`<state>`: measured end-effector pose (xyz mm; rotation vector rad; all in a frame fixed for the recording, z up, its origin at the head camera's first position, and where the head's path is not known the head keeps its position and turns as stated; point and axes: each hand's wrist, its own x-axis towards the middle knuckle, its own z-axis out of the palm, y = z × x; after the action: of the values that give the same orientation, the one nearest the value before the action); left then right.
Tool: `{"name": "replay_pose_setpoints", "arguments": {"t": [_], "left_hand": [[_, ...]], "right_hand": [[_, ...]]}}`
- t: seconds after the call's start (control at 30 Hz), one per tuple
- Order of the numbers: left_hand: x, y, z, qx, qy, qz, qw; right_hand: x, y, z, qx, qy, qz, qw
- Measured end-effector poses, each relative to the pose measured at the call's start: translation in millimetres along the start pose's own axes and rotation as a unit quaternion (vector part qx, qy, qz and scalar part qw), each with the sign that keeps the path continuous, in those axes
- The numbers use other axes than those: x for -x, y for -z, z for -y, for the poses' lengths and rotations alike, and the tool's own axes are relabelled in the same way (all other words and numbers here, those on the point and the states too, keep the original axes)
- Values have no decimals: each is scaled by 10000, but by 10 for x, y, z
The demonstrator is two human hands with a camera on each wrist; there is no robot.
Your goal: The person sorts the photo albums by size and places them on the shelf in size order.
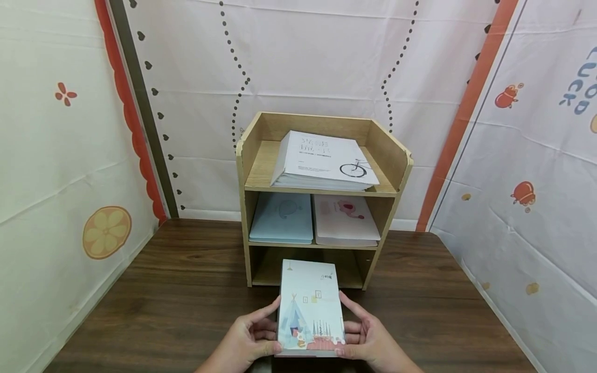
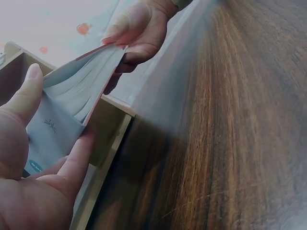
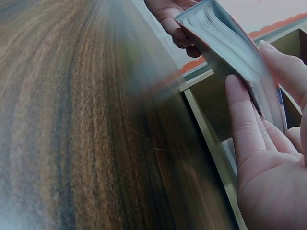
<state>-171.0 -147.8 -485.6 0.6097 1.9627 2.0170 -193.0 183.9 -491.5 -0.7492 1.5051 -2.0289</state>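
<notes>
A book [image 1: 310, 305] with a pale cover, showing a blue tent and a small picture-hung room, is held in front of the shelf's lowest compartment. My left hand [image 1: 254, 331] grips its left side, thumb near the lower corner and fingers curled beneath. On the opposite side my right hand [image 1: 368, 331] holds it the same way. In the left wrist view the book's spine [image 2: 55, 127] lies between the left thumb and fingers. The page edges [image 3: 225, 33] face the right wrist camera, and the book is lifted off the table there.
A wooden three-tier shelf [image 1: 243, 207] stands on the dark wood table [image 1: 186, 269]. Thick white books [image 1: 322, 155] lie on top. The middle tier holds blue notebooks [image 1: 282, 217] on the left and pink notebooks [image 1: 347, 220] on the right. Patterned cloth [image 1: 317, 62] hangs around the table.
</notes>
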Motion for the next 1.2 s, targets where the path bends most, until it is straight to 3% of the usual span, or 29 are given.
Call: {"name": "replay_pose_setpoints", "arguments": {"t": [0.27, 0.53, 0.8, 1.2], "left_hand": [[-20, 0, 20, -139, -81, -46, 9999], [-64, 14, 28, -250, 200, -71, 9995], [-136, 11, 75, -330, 204, -124, 9992], [-247, 62, 151, -537, 157, -187, 9983]], "right_hand": [[-14, 14, -16, 196, -70, -116, 9997], [-23, 51, -44, 455, -191, -241, 9985], [-56, 126, -44, 482, -366, -273, 9978], [-150, 159, -43, 822, -937, -870, 9884]]}}
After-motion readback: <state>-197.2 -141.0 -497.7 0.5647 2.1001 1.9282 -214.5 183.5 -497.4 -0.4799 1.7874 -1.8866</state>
